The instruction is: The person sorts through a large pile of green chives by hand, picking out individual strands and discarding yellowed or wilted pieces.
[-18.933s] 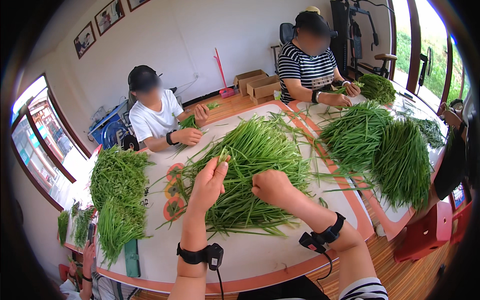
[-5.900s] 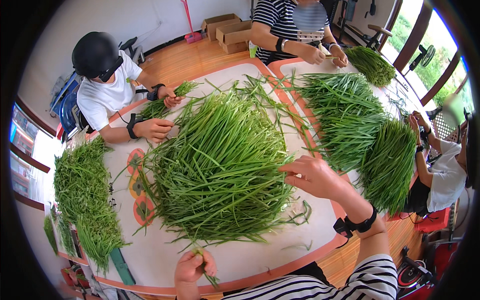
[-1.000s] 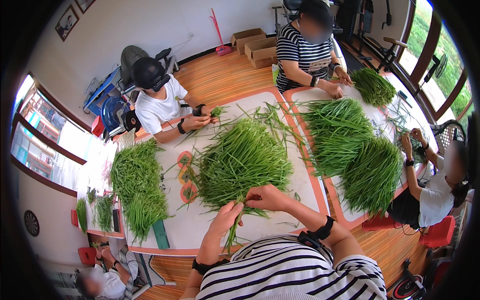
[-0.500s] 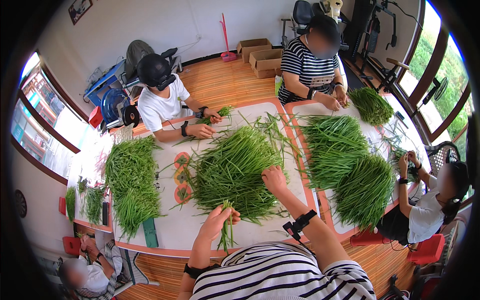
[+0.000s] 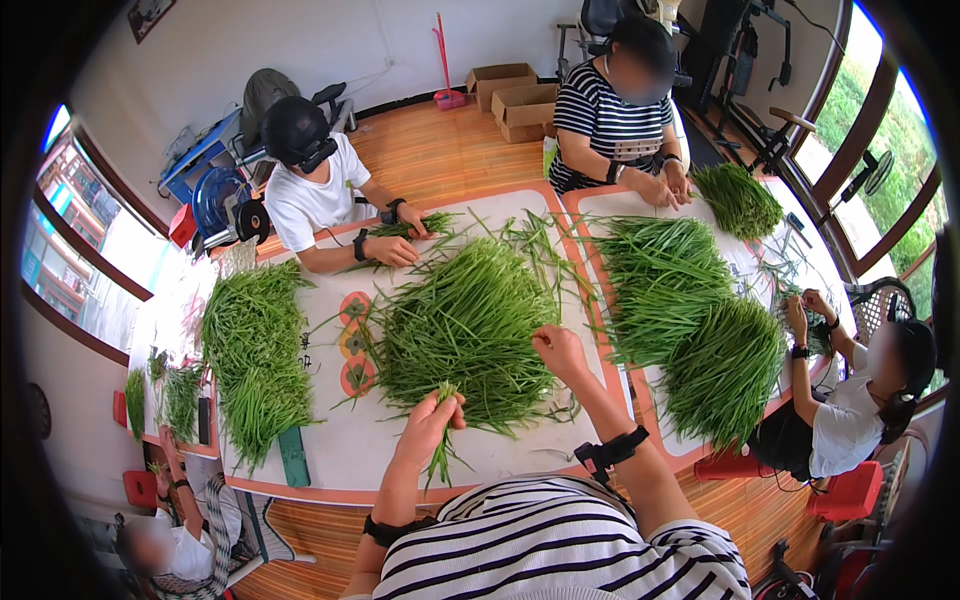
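My left hand (image 5: 428, 428) is closed round a small bunch of chives (image 5: 441, 462), whose tops stick out above the fist and whose other ends hang below it. This hand is at the near edge of a big loose heap of chives (image 5: 465, 330) in the middle of the table. At the heap's right side is my right hand (image 5: 562, 355), its fingers curled together in a pinch. Whatever those fingers hold, if anything, is too small to make out.
More chive heaps lie on the table (image 5: 345, 455), at left (image 5: 255, 350) and right (image 5: 725, 370). A green block (image 5: 295, 457) sits near the front edge. Across from me a person in a black helmet (image 5: 297, 133) handles chives; several others work around the tables.
My right hand has come slightly away from the heap's right side, fingers drawn together. The left keeps its bunch. At lower left, a person's arm now reaches up to the table.
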